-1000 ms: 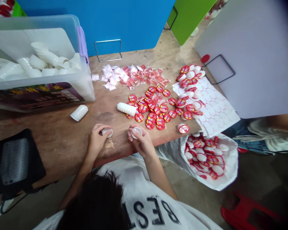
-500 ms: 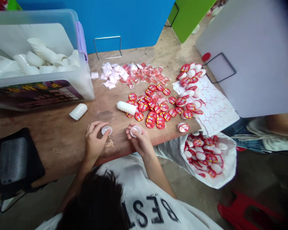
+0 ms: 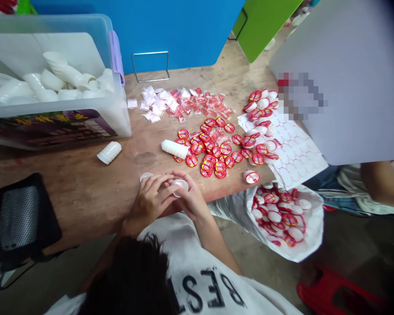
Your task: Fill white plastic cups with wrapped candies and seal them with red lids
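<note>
A small translucent white cup (image 3: 180,187) is in my right hand (image 3: 194,202), thumb over its rim and fingers round its far side. My left hand (image 3: 151,197) reaches across to the same cup, its fingers and thumb closed at the cup's left edge; its exact grip is partly hidden. Another small white cup (image 3: 146,176) is on the table just beyond my left knuckles, partly covered by them. Past my hands is a stack of nested white cups (image 3: 174,149), lying beside a pile of red round lidded pieces (image 3: 206,166).
Clear and pink packets (image 3: 197,103) lie farther back. A plastic bin of white cups (image 3: 120,109) and a short cup stack (image 3: 109,152) are at left, near a black mesh pouch (image 3: 18,218). At right are a printed sheet (image 3: 295,148) and a bag of filled cups (image 3: 310,245).
My left hand has moved right to the cup in my right hand, leaving its own cup on the table. The right hand has shifted slightly nearer my body.
</note>
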The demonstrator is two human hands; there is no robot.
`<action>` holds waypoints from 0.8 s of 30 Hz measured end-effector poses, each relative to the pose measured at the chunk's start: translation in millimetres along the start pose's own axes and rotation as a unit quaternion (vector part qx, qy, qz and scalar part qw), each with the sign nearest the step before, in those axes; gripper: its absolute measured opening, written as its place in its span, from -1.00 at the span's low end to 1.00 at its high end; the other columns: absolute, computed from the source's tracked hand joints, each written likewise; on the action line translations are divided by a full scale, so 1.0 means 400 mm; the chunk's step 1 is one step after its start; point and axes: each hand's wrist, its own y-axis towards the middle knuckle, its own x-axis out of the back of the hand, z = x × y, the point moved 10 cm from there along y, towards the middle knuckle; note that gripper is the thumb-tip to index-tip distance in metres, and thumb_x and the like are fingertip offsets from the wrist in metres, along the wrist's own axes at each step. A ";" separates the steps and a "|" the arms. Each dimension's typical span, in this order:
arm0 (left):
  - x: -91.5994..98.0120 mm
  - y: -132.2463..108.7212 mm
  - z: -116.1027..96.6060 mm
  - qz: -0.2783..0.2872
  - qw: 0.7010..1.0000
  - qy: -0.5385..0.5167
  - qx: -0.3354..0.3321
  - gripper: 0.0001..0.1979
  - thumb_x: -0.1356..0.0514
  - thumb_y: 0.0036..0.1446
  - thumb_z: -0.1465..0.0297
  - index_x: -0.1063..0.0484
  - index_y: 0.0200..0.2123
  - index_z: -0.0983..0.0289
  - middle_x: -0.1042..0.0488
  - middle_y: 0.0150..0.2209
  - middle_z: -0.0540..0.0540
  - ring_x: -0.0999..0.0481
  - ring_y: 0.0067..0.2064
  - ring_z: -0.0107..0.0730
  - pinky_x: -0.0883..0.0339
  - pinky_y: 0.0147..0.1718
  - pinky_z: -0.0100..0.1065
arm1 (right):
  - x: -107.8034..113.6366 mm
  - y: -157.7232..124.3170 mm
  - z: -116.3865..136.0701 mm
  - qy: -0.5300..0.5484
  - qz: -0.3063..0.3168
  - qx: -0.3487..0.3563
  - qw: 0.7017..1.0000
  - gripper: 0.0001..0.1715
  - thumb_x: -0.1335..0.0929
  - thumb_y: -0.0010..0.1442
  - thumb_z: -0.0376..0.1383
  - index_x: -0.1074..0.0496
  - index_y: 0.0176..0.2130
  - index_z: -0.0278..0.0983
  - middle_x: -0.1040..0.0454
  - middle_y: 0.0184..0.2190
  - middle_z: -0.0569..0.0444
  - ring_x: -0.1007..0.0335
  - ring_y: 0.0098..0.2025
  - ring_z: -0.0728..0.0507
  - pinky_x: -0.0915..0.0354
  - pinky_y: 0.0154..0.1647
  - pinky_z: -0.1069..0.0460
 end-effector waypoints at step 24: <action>0.090 -0.077 0.120 -0.094 0.971 -0.128 0.178 -0.61 -0.21 0.09 0.44 -0.28 0.01 0.20 -0.40 -0.03 0.16 -0.47 -0.03 -0.28 -0.44 -0.10 -0.31 | 0.067 0.369 0.463 -0.617 -0.030 0.310 0.723 -0.70 -0.53 -0.22 -0.38 -0.36 -0.71 -0.20 -0.21 -0.59 0.16 -0.25 -0.19 -0.15 -0.13 0.06 -0.17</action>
